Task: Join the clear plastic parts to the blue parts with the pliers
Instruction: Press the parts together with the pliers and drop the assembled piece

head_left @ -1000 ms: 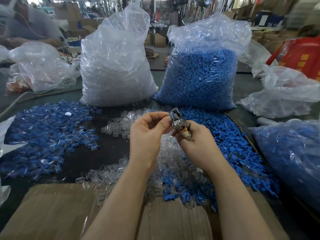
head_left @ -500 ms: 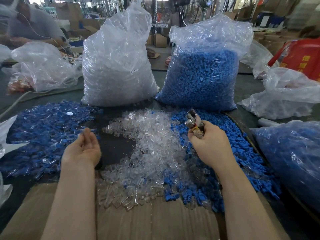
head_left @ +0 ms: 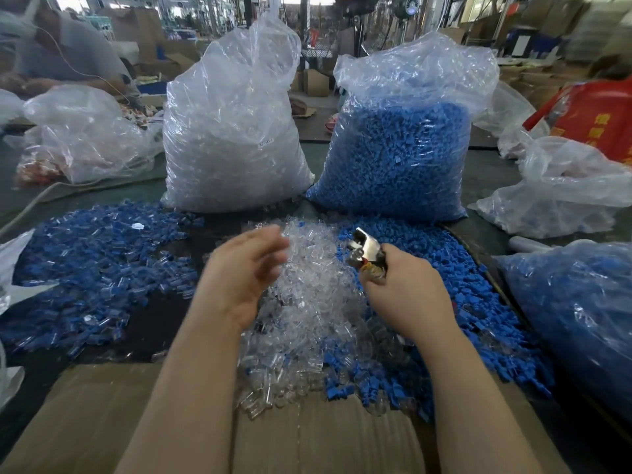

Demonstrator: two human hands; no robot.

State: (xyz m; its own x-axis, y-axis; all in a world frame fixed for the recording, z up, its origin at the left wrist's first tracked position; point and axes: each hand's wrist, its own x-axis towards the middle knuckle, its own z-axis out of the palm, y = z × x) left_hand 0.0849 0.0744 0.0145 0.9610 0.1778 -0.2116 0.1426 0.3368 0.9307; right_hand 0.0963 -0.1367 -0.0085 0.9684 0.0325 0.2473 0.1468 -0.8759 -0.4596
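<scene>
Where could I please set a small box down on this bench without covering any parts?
The bare dark patch between the pile of joined pieces and the clear parts is free, as is the cardboard at the near edge. Behind, the two big bags crowd the bench; rightward, blue parts cover it.

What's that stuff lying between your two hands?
In the head view, a heap of loose clear plastic parts lies between the left hand and the right hand, which grips the pliers.
</scene>
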